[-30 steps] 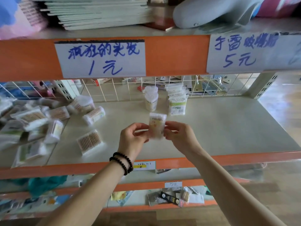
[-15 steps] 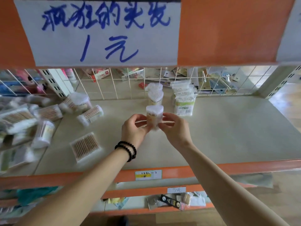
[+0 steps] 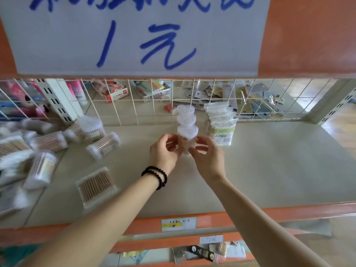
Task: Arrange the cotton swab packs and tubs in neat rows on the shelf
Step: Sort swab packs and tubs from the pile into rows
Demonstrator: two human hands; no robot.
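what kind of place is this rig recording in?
Most likely a small discount shop. A handwritten price sign hangs on the orange shelf beam, a small price label sits on the shelf edge, and packaged goods lie behind the wire grid. Both hands hold a heart-shaped swab tub.

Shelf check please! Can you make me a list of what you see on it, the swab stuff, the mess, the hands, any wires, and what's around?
Surface: pale shelf, orange front edge.
Job's things: heart-lidded tub held upright, in line with two tubs behind; bagged packs stand beside.
Clutter: loose tubs and packs lying scattered at left.
Hands: left hand and right hand both pinch the tub.
Cables: nothing seen.
Surroundings: wire grid behind, price sign above.
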